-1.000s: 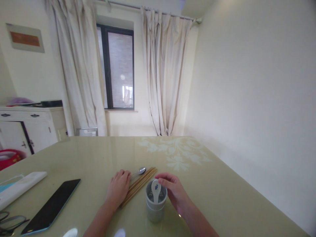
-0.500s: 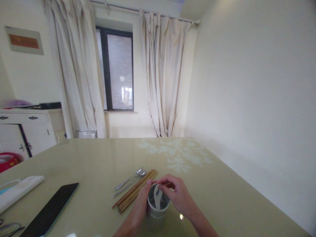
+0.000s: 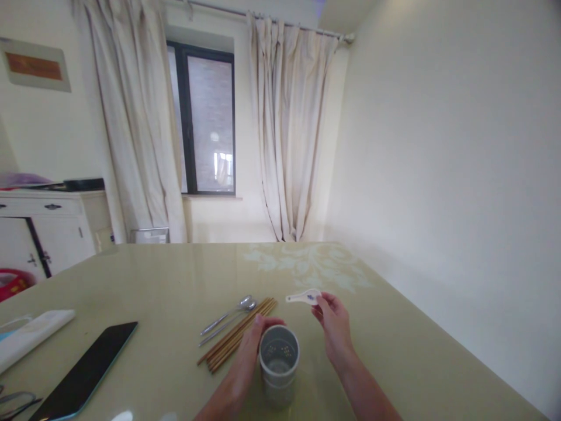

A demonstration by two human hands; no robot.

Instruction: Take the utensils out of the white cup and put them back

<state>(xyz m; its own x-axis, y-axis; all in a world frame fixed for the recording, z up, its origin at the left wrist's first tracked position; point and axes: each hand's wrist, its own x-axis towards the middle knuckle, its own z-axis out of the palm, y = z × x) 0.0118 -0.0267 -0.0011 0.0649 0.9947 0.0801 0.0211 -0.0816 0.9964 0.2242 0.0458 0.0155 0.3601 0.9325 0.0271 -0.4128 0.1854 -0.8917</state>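
Note:
My left hand (image 3: 254,345) is wrapped round the left and far side of a grey-white utensil holder (image 3: 280,383), a cup with small holes in its bottom. Nothing stands inside the cup. Up and to the right of it, my right hand (image 3: 333,321) pinches a white soup spoon (image 3: 307,296) with a blue pattern by its bowl end; the handle points left. Beyond my left hand lies a bundle of wooden chopsticks (image 3: 239,336). Two metal spoons (image 3: 228,318) lie side by side just left of the chopsticks.
A dark tablet-like slab (image 3: 87,371) lies on the glossy table (image 3: 166,280) at the left. Farther left are a long white object (image 3: 37,336) and a thin dark looped item (image 3: 17,397). A wall (image 3: 447,204) runs along the table's right side.
The soup spoon has come out of the cup in my right hand, moving up and right and turning to lie sideways. My left hand has stayed on the cup.

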